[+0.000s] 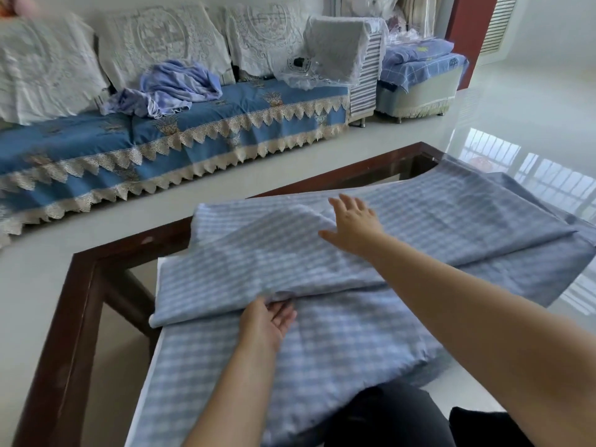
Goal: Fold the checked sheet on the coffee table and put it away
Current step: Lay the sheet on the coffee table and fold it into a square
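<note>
Sheet: our checked sheet lies spread over the coffee table, partly folded, with one layer doubled back across the middle and its far right end spilling past the table's edge.
Long axis: we read the folded band as running from the near left corner up toward the far right, roughly along the table's length.
Left hand: our left hand sits at the near edge of the doubled layer, thumb on top and fingers tucked under the fold, so it is pinching that edge loosely, not clenched.
Right hand: our right hand is stretched out farther away, flat and fully open, palm down on the top of the doubled layer; it grips nothing.
Key relation: the loose bulk of cloth lies beyond and to the right of both hands, and our right hand is the nearer one to it.
Judgement: we think the fold is only part done; the next move likely asks the right hand to smooth or gather toward that far end while the left keeps the edge.
Background: sofa with crumpled cloth stands well apart.
</note>
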Motion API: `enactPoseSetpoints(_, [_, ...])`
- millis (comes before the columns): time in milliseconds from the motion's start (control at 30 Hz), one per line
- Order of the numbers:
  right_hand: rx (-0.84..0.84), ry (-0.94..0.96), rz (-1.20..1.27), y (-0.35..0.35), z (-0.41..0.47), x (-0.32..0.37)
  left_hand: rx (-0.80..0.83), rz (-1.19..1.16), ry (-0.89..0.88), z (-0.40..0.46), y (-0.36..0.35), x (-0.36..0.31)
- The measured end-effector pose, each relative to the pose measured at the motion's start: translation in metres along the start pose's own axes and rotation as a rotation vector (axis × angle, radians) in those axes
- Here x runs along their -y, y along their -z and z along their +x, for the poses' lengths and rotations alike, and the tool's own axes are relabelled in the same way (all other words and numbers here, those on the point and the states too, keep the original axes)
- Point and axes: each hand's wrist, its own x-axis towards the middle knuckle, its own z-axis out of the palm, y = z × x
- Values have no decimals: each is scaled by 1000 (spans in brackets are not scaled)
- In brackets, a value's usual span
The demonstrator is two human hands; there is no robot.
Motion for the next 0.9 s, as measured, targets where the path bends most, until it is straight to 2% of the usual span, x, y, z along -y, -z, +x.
enactPoseSetpoints(67, [177,-70,3,-8,15,10,102,283,-28,-9,3,-6])
enactPoseSetpoints(100, [245,-127,23,-15,20,10,121,470,-109,-13,3,-13])
enactPoseSetpoints(200, [434,-228,27,-41,17,-1,4,954,-590,-12,-3,-46])
enactPoseSetpoints(267, [440,-223,21,-58,7,-8,-69,1238,-873,8,-18,-70])
enactPoseSetpoints(333, [381,-203,22,-68,-1,-15,-11,1556,-909,45,-35,-89])
enactPoseSetpoints(433, [344,-173,42,-79,-8,-22,42,1930,-792,101,-59,-102])
enactPoseSetpoints(533, [316,-174,72,-87,-8,-28,25,2016,-728,134,-77,-106])
enactPoseSetpoints(600, [291,-181,108,-90,-8,-29,19,1995,-768,139,-92,-106])
enactPoseSetpoints(667, [255,-181,163,-88,-9,-32,83,2019,-754,139,-105,-107])
enactPoseSetpoints(733, [217,-213,358,-85,-9,-36,157,2054,-711,132,-111,-105])
enactPoseSetpoints(800, [128,-323,778,-77,-12,-47,201,2075,-845,113,-112,-99])
enactPoseSetpoints(867, [-25,-487,1158,-63,-22,-58,212,2095,-1118,83,-108,-90])
enactPoseSetpoints(900, [-103,-540,1234,-55,-29,-64,253,2085,-1260,65,-106,-86])
